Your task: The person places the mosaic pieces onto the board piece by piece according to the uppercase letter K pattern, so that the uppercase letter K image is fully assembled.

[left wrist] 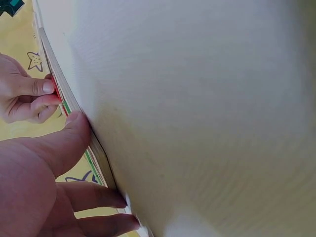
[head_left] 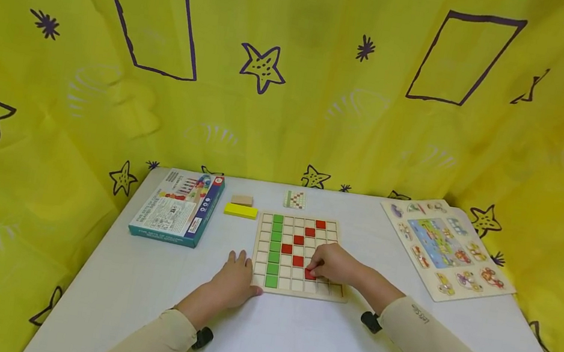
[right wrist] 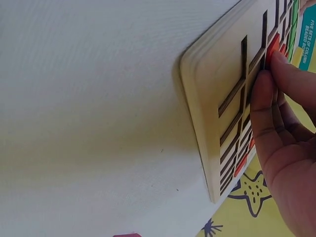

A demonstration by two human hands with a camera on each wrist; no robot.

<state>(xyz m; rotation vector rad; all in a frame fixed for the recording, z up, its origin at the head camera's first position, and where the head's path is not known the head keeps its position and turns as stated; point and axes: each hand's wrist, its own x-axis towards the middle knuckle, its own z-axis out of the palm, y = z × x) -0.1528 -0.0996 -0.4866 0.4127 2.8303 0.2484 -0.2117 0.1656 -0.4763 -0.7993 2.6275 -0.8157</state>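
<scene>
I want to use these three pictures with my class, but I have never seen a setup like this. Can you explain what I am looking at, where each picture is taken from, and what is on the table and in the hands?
There is no machine here: a person works with two bare hands and wears three cameras. The wide picture comes from the head, looking down at a white table. The other two come from the wrists, so they look tilted and very close.

On the table lies a wooden grid board with a green column and red squares. The left hand rests flat at the board's edge. The right hand pinches a red tile on the board. Beyond it lie a yellow block, a plain wooden block, a small pattern card, a game box and a picture puzzle board.
</scene>
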